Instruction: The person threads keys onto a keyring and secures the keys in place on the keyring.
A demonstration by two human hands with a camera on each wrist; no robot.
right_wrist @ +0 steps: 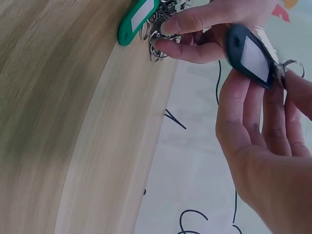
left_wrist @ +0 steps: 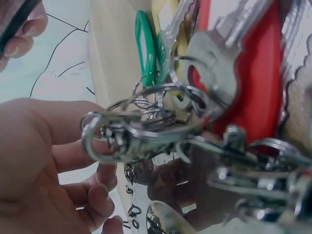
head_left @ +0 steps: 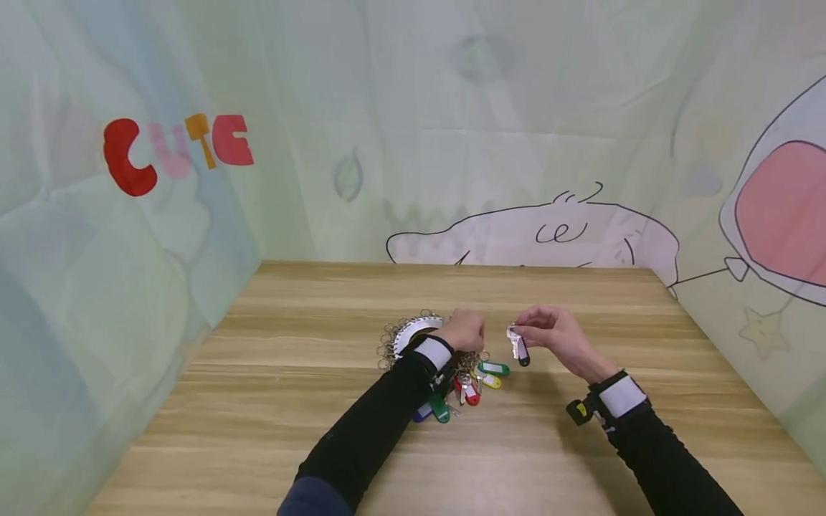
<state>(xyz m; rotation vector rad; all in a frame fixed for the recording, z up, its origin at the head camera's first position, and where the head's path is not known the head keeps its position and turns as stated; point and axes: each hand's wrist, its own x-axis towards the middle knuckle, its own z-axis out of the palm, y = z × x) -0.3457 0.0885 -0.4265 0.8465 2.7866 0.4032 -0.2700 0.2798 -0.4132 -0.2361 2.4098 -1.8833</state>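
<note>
My right hand (head_left: 558, 337) pinches a silver key (head_left: 514, 340) by its ring end, above the table. A dark key tag (right_wrist: 251, 56) with a white label hangs with this key. To the left of it, my left hand (head_left: 463, 331) pinches metal split rings (left_wrist: 146, 126) between thumb and index finger. Those rings belong to a cluster beside a round white holder (head_left: 408, 332), which carries many rings around its edge and is partly covered by the left hand and wrist. Below the left hand lie keys with a red tag (head_left: 472, 393), a yellow tag (head_left: 488, 379) and a green tag (head_left: 494, 368).
Another green tag (head_left: 439, 408) and a blue tag (head_left: 422, 412) lie near the left forearm. The wooden table (head_left: 310, 301) meets a printed cloth backdrop (head_left: 323, 129) at its back and sides.
</note>
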